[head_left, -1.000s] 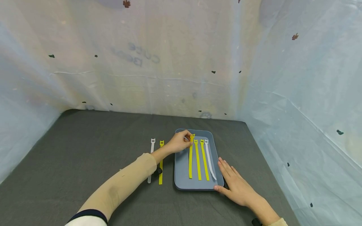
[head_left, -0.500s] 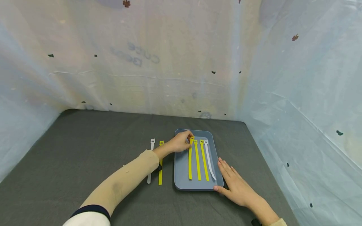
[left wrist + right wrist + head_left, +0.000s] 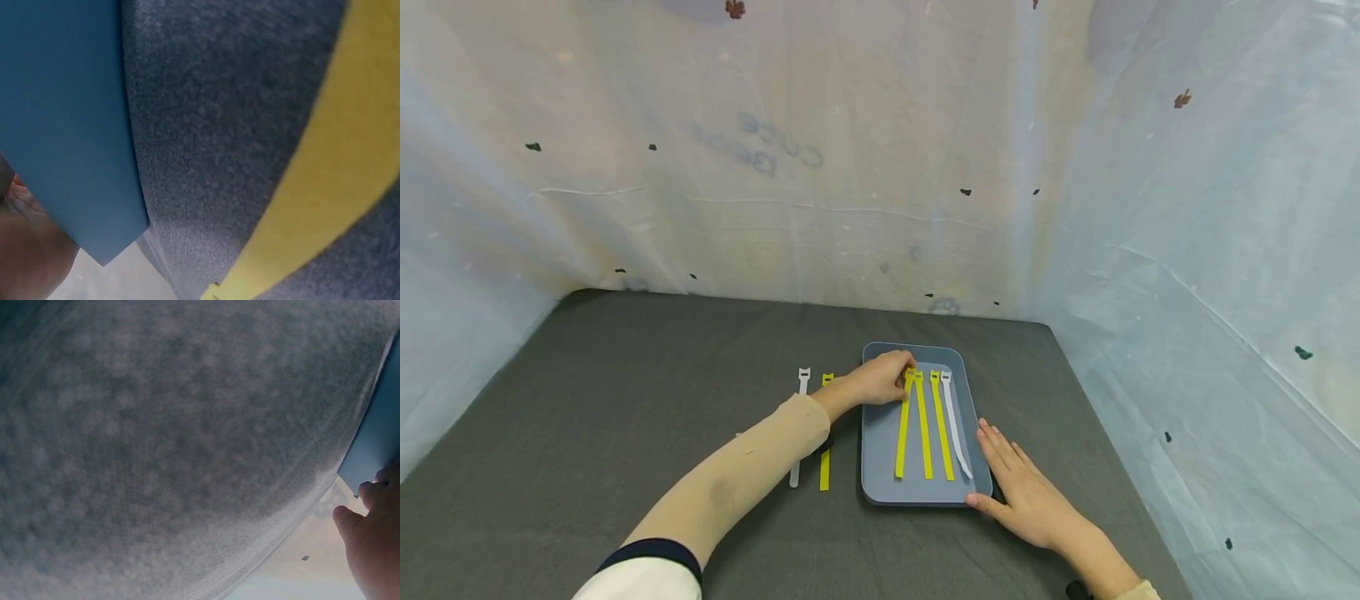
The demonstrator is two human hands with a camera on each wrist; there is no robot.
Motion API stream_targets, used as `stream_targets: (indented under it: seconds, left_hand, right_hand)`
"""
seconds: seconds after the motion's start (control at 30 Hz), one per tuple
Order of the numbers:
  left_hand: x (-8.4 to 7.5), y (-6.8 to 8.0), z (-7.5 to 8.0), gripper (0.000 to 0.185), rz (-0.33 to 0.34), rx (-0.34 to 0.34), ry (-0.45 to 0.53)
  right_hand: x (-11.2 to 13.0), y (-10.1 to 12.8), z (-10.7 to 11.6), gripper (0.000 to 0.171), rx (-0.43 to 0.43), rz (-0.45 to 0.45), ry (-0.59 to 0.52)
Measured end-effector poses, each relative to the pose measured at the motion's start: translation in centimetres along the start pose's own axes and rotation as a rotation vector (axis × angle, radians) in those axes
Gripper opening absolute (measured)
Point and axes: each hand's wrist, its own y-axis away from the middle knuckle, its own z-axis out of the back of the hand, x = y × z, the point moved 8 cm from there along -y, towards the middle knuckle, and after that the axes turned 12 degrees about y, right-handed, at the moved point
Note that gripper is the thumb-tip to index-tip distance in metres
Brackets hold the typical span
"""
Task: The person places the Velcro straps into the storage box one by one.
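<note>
In the head view a blue-grey tray (image 3: pixel 880 492) holds several flat hook-and-loop cable ties in a row. My left hand (image 3: pixel 882 379) reaches over its far left part and pinches the slotted head of the leftmost yellow cable tie (image 3: pixel 902 437), whose tail slants toward the near side. Beside it lie two more yellow ties and, rightmost, a white cable tie (image 3: pixel 956 425) with a bent tail. The pinched head sits right by the neighbouring yellow head. My right hand (image 3: pixel 1030 492) rests with straight fingers along the tray's right rim, thumb at the near corner.
Left of the tray, a yellow cable tie (image 3: pixel 825 475) and a white cable tie (image 3: pixel 794 475) lie on the dark grey cloth (image 3: pixel 625 433), partly hidden under my left forearm. Translucent plastic sheeting (image 3: pixel 850 167) walls off the back and sides.
My left hand has lowered the yellow cable tie slightly toward me; its tail has swung a little left. The right hand has stayed on the rim.
</note>
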Motion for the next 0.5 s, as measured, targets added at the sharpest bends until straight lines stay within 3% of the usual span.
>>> stream_targets:
  seconds: [0.5]
  left_hand:
    - [-0.15,0.01,-0.5,0.052,-0.007,-0.035,-0.281]
  right_hand:
    - [-0.01,0.1,0.03,0.096,0.002,0.005,-0.007]
